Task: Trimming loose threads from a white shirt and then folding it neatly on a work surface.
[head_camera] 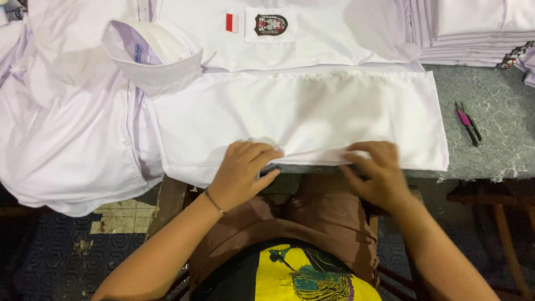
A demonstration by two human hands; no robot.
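Observation:
A white shirt [301, 111] lies spread on the grey table [490, 111], its collar [153, 56] at the left and a chest pocket with a dark badge [271, 24] and a small red-and-white patch [232, 23] at the top. My left hand [242, 170] pinches the shirt's near edge, with the fingers on top and the thumb under it. My right hand [376, 173] grips the same edge further right, fingers curled over the fabric.
A stack of folded white shirts [473, 30] sits at the back right. Small pink-handled snips [467, 122] lie on the grey cloth at the right. More white shirts [67, 128] drape over the table's left edge. A wooden stool [496, 200] stands at the right.

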